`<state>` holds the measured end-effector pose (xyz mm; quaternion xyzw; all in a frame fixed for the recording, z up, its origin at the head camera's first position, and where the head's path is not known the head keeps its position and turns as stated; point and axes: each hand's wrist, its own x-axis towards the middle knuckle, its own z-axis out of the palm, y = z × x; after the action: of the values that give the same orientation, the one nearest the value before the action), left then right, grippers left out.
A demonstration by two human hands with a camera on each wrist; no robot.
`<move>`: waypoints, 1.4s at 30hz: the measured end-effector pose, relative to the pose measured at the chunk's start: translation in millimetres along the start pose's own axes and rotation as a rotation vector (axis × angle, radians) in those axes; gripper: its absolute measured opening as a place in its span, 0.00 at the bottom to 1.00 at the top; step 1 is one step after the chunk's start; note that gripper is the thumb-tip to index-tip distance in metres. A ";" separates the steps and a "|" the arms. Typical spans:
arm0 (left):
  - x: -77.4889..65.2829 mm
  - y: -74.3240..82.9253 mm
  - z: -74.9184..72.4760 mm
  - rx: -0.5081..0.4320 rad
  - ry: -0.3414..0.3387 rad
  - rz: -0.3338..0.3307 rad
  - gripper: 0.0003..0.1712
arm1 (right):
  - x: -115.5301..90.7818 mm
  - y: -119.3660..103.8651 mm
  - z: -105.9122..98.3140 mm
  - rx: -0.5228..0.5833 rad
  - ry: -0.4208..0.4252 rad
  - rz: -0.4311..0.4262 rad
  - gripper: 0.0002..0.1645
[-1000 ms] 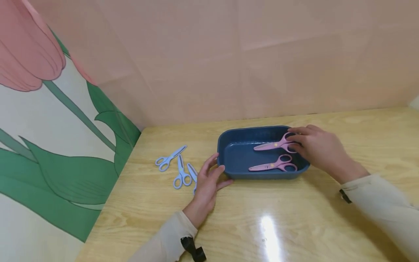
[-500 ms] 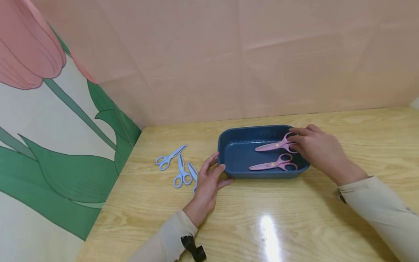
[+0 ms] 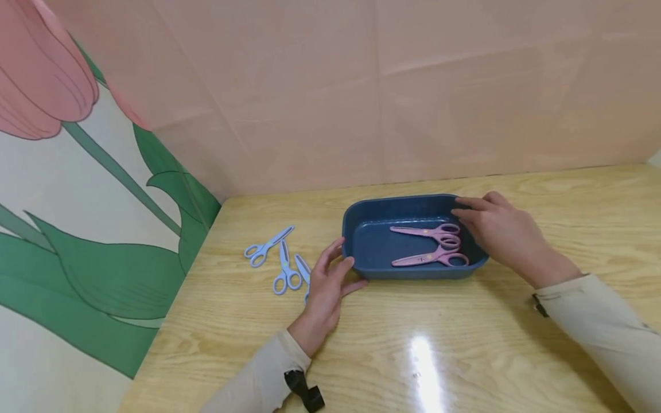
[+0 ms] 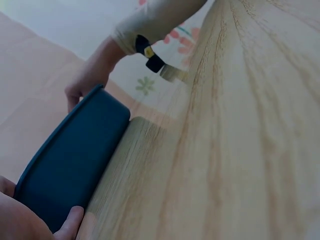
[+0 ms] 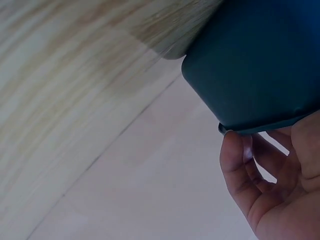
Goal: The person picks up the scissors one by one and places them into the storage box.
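A dark blue rectangular tub (image 3: 382, 274) stands on the table, its near-left corner gripped by my left hand (image 3: 322, 292), with the thumb low on the front wall and other fingers at the left end. Inside lie two pairs of pink scissors, the far pair (image 3: 413, 231) with a handle loop overlapping the near pair (image 3: 418, 260). At the tub's right end is my right hand (image 3: 503, 235), fingertips right at the rim, apart from the scissors. The right wrist view has its fingers loosely bent beside the tub (image 5: 250, 75).
Three pairs of light blue scissors lie on the wooden table (image 3: 361, 350) left of the tub: one behind (image 3: 268, 246), one in the middle (image 3: 286, 267), and one (image 3: 303, 268) partly hidden by my left hand. A pink wall covering (image 3: 382, 103) rises behind the table.
My right hand has let go of the far pink scissors, which have dropped flat into the tub beside the other pair. The left hand stays at the tub's corner.
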<state>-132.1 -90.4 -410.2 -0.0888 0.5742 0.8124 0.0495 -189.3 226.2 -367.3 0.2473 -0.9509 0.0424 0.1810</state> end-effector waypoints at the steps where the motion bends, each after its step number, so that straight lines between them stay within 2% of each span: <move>1: 0.1 0.2 0.1 0.001 0.002 0.000 0.29 | 0.1 0.2 -0.2 -0.003 -0.001 0.005 0.18; 10: 0.2 0.1 1.1 -0.005 0.006 0.001 0.29 | -0.6 2.6 -1.4 0.012 -0.043 0.045 0.21; 12: -0.1 0.2 1.4 -0.008 0.007 0.000 0.29 | -2.7 3.0 -1.1 0.026 -0.016 0.046 0.23; 17: -0.2 0.2 2.1 -0.007 0.006 -0.003 0.30 | -8.8 5.5 4.0 0.062 0.138 -0.003 0.25; 19: -0.2 -0.1 2.3 -0.004 0.008 -0.005 0.29 | -12.5 7.3 6.7 0.088 0.182 0.005 0.26; 22: 0.7 -0.4 2.4 0.003 0.015 -0.009 0.29 | -21.0 12.5 9.0 0.160 0.135 0.099 0.27; 26: 2.8 -0.5 2.4 0.010 0.024 -0.015 0.29 | -33.0 22.1 11.0 0.244 0.001 0.219 0.28; 32: 3.0 0.2 2.6 0.009 0.030 -0.012 0.29 | -47.3 29.7 11.8 0.341 -0.101 0.247 0.28; 36: 2.8 -0.1 2.6 0.009 0.031 -0.005 0.29 | -53.9 29.4 12.2 0.332 -0.162 0.254 0.30; 39: 2.7 -0.7 2.6 0.007 0.022 0.002 0.29 | -58.5 28.9 12.7 0.316 -0.189 0.255 0.32; 42: 2.4 -0.7 3.0 0.004 0.015 0.005 0.29 | -61.9 30.1 12.4 0.370 -0.186 0.272 0.32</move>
<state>-134.6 -87.4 -410.4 -0.0932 0.5765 0.8106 0.0431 -157.6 278.6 -401.2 0.1488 -0.9641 0.2168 0.0370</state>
